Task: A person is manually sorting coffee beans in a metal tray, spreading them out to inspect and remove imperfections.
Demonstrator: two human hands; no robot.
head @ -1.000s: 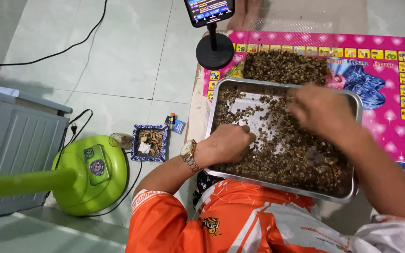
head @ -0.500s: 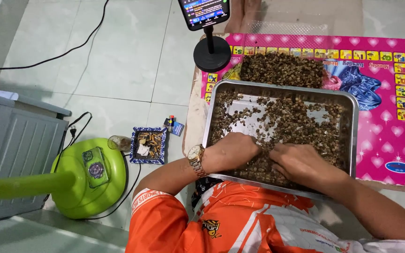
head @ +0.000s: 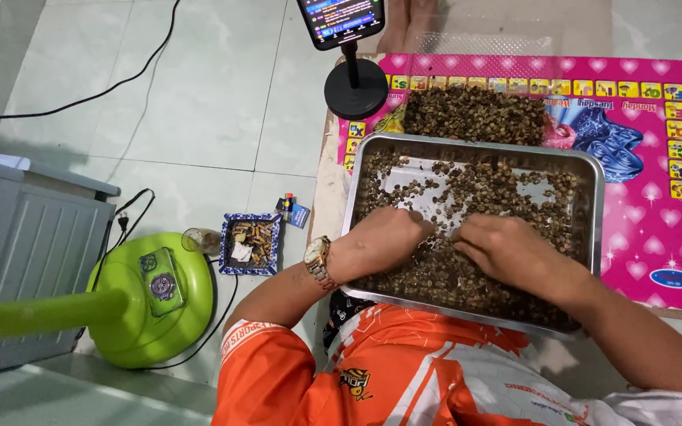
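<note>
A rectangular metal tray point(head: 598, 207) lies on a pink mat and holds many small brown pieces point(head: 507, 185), with bare metal showing at its far left. My left hand point(head: 384, 237), a gold watch on its wrist, rests curled on the pieces at the tray's near left; its fingertips are hidden. My right hand point(head: 507, 248) lies just right of it, fingers stretched onto the pieces, the two hands almost touching. A second heap of brown pieces point(head: 475, 114) sits on the mat beyond the tray.
The pink patterned mat point(head: 657, 221) covers a low board on a tiled floor. A phone point(head: 341, 17) stands on a black round-based holder point(head: 355, 88) at the mat's far left corner. On the floor to the left are a blue ashtray point(head: 252, 242), a green fan base point(head: 151, 296), a grey appliance point(head: 25, 252) and cables.
My right hand swept from the tray's far right side back to the near middle beside my left hand. My left hand stayed at the near left, shifting only slightly.
</note>
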